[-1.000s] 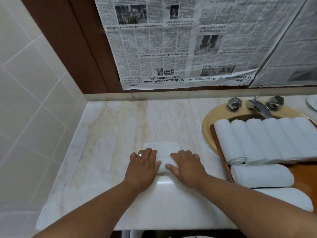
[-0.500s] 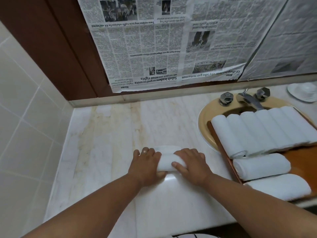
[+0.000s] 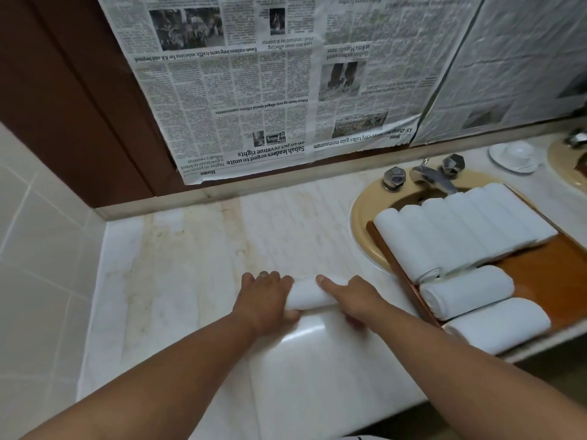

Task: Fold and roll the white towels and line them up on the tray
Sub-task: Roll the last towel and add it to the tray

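A white towel (image 3: 309,295), rolled into a short tube, lies on the marble counter (image 3: 197,249) between my hands. My left hand (image 3: 265,298) wraps its left end, with the fingers over the top and the thumb underneath. My right hand (image 3: 352,296) lies over its right end, index finger stretched along the roll. To the right, a brown wooden tray (image 3: 546,274) rests over the sink and holds several rolled white towels (image 3: 457,230) in a row, plus two more rolls (image 3: 470,290) laid crosswise in front.
A yellow sink basin (image 3: 365,223) with a chrome tap (image 3: 432,177) sits under the tray. A white cup and saucer (image 3: 516,155) stands at the far right. Newspaper covers the wall behind. Tiled wall bounds the counter on the left.
The flat folded part of the towel beyond my hands has been rolled up, so the towel is now a full tube. Both hands moved slightly away from me with it.
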